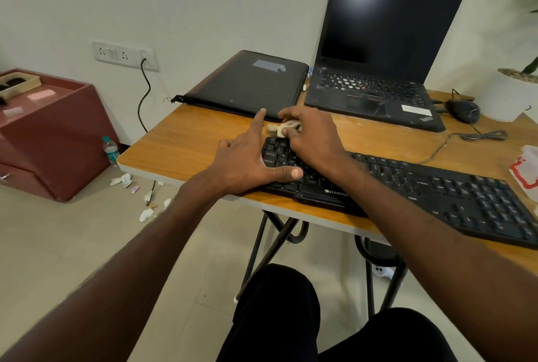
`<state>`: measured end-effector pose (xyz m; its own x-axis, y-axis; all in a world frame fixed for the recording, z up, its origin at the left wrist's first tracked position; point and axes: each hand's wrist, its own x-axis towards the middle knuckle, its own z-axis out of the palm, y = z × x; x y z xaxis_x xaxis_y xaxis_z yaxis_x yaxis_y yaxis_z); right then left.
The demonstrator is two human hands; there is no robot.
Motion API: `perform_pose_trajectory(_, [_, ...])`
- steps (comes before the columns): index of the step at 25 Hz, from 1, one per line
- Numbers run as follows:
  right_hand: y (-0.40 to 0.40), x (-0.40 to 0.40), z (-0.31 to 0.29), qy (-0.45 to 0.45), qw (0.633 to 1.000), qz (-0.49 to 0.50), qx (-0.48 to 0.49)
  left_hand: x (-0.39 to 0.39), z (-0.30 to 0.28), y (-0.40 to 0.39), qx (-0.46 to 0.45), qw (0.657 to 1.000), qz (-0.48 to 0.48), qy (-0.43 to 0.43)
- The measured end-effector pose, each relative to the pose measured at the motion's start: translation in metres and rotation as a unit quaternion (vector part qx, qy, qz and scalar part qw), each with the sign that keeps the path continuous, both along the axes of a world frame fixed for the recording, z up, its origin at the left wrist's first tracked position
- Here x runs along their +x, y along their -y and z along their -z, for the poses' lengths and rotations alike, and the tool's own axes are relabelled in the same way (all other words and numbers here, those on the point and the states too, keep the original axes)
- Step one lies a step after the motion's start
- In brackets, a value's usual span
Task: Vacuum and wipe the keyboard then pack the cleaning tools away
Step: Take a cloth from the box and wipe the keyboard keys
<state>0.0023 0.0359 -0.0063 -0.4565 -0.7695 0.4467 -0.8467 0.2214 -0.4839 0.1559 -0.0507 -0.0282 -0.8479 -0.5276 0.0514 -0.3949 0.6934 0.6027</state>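
right hand (313, 136): pinching crumpled wipe (283, 126) at keyboard (436, 187) far-left corner | left hand (247, 162): released, fingers splayed, thumb resting on keys

Hidden and cut-off parts at the bench

The right hand (313, 136) covers most of the crumpled wipe (283, 126) and the keyboard (436, 190) keys beneath it; the keyboard's right end, a white packet (527, 166) and a potted plant (515, 93) run off the right edge. Key legends are too small to read, and the tray (17, 82) on the cabinet (49, 134) is cut at the left edge.
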Motion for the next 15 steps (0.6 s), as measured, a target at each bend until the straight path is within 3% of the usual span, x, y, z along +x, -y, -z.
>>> perform_pose_trajectory(3, [-0.007,-0.006,-0.008,0.040,0.999,0.017,-0.030,0.007,-0.007,0.002,0.044,0.998,0.044,0.026])
perform_pose_trajectory(9, [-0.025,-0.010,-0.027,0.022,0.988,-0.092,0.124,0.008,-0.015,-0.011,0.029,0.998,0.024,0.040])
perform_pose_trajectory(13, [-0.021,-0.006,-0.029,0.021,0.988,-0.047,0.147,0.011,-0.018,-0.008,0.040,0.998,0.027,0.036])
perform_pose_trajectory(15, [-0.018,0.000,-0.030,-0.027,0.988,-0.023,0.153,0.012,-0.019,-0.010,0.037,0.998,0.030,0.041])
